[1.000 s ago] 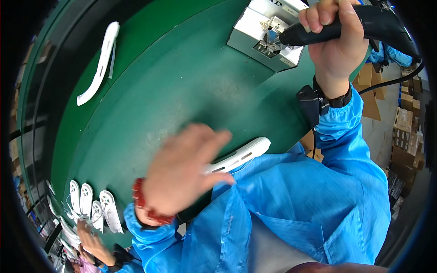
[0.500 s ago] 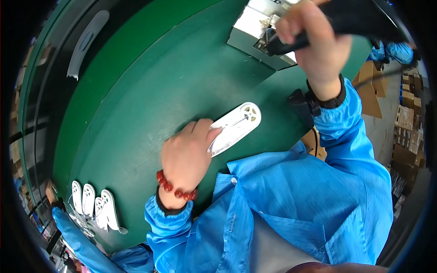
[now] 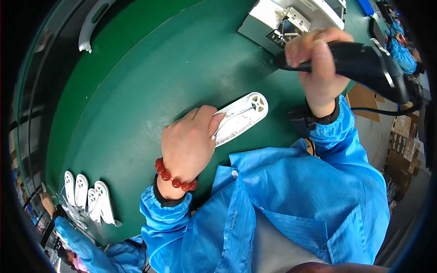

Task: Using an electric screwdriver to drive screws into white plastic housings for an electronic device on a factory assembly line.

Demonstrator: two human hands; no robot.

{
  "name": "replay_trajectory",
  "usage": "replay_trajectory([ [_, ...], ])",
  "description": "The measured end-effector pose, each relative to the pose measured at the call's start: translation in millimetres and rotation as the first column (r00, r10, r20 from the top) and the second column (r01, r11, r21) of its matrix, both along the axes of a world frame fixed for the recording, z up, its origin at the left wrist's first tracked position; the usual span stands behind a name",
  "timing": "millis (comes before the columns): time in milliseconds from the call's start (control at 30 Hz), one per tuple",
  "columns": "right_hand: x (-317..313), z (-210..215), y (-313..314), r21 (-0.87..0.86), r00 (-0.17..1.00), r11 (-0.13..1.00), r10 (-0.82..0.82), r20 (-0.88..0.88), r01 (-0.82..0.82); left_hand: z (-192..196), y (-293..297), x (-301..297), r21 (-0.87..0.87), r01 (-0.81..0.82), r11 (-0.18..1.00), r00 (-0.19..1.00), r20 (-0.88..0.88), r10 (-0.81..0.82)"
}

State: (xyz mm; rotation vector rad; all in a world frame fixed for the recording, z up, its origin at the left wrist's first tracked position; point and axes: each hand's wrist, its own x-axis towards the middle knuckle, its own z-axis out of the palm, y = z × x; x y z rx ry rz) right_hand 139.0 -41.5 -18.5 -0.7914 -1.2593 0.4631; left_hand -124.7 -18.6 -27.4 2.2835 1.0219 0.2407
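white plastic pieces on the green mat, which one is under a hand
The white piece near the mat's middle, pinned by the left hand. The others lie untouched: a cluster at lower left, one at top left.

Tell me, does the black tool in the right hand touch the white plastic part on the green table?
No, the black tool in the right hand is raised apart from the white plastic part, which the left hand holds down.

A dark green mat [image 3: 150,77] covers the curved workbench, evenly lit from above. Brown cardboard boxes [image 3: 400,136] stack up on the floor at the right, beside a grey strip of bare floor [image 3: 412,200].
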Motion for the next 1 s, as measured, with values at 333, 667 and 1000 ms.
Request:
replay_trajectory([
  [333, -8, 5, -6, 0.06, 0.983, 0.994, 0.102, -0.151, -0.094, 4, 4, -2, 0.063, -0.118, 0.991, 0.959, 0.266, 0.097],
  [667, -45, 35, -6, -0.023, 0.746, 0.798, 0.552, -0.373, -0.602, 10, -7, -1, 0.31, -0.086, 0.947, 0.944, 0.329, -0.022],
  [1000, -35, 50, -5, 0.015, 0.713, 0.774, 0.59, -0.378, -0.633, 14, -12, 6, -0.218, -0.13, 0.967, 0.816, 0.531, 0.229],
])
